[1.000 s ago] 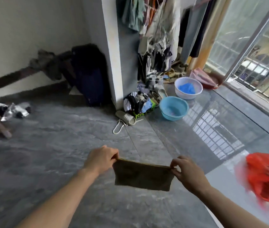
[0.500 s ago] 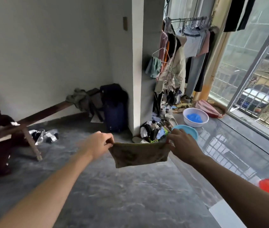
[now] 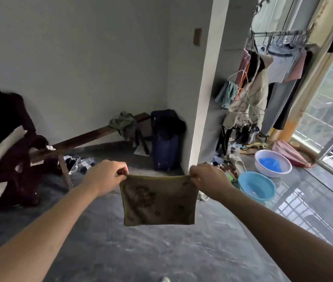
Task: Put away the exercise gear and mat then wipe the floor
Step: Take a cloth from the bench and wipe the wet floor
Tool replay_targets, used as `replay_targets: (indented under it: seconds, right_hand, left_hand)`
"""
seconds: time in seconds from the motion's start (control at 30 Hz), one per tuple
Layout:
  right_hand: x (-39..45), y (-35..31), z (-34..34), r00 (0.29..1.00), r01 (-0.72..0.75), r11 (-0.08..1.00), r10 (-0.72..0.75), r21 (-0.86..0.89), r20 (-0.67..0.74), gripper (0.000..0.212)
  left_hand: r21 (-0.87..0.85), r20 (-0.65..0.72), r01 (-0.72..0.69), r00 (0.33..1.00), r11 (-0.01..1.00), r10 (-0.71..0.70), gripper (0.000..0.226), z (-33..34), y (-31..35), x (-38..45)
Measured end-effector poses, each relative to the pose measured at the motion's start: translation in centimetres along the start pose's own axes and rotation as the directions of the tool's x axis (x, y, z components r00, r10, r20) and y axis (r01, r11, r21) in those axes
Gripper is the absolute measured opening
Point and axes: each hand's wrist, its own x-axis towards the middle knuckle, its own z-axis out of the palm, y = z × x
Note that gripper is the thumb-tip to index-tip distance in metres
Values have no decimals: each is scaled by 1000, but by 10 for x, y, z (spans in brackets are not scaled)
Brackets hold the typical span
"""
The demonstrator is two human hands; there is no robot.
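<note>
While both arms reach forward in the head view, the left hand (image 3: pixel 105 176) and right hand (image 3: pixel 207 179) each pinch a top corner of a stained olive-brown rectangular cloth (image 3: pixel 158 200), which hangs flat above the grey floor (image 3: pixel 161 251). Right of it, a light-blue plastic basin (image 3: pixel 256 186) holds a little water; a white plastic basin (image 3: pixel 273 163) holds something blue.

Dark chair (image 3: pixel 9 151) at left blurred, edge-cropped.
</note>
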Motion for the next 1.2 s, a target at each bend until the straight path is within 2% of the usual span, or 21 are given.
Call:
replay_targets:
  seconds: [0.23, 0.5, 0.83, 1.0, 1.2]
  right_hand:
    - [131, -21, 23, 992, 105, 994, -108, 41, 63, 9]
    - [290, -59, 44, 967, 223, 965, -237, 138, 95, 7]
    - [448, -154, 80, 905, 345, 925, -373, 160, 204, 6]
    - [528, -215, 111, 886, 335, 916, -386, 221, 257, 9]
    - [609, -282, 152, 896, 218, 930, -311, 296, 317, 11]
  left_hand:
    - [1, 63, 100, 993, 995, -100, 4, -8, -81, 63]
    - [82, 4, 213, 977, 974, -214, 3, -43, -180, 149]
    - [106, -14, 353, 935, 930, -354, 7, -58, -336, 219]
    - [108, 1, 361, 932, 926, -363, 8, -65, -434, 257]
    - [107, 69, 348, 932, 932, -356, 5, -67, -551, 313]
